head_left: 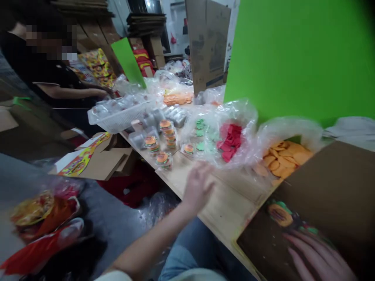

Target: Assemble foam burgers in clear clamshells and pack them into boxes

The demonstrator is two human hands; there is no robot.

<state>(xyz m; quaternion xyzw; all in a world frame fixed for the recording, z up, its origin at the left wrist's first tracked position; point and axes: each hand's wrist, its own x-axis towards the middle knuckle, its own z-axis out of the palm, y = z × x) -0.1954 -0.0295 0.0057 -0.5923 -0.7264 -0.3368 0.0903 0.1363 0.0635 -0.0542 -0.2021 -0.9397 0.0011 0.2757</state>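
Note:
My left hand [199, 189] is over the wooden table [222, 207], slightly blurred. Its fingers are apart, with nothing visible in them. My right hand [319, 253] reaches into a cardboard box [331, 175] at the lower right, fingers stretched out. Small burger-shaped pieces [279, 214] lie just beyond its fingertips; whether it touches them I cannot tell. Stacks of wrapped toy-like burgers [168, 134] stand on the table beyond my left hand. One single burger [188, 149] lies beside them.
Clear bags hold green pieces [200, 134], red pieces [231, 142] and orange discs [285, 158]. A white basket [120, 117] stands at the table's left edge, near a person in a dark shirt [58, 78]. Green panels [299, 58] rise behind. An open carton [96, 160] is at left.

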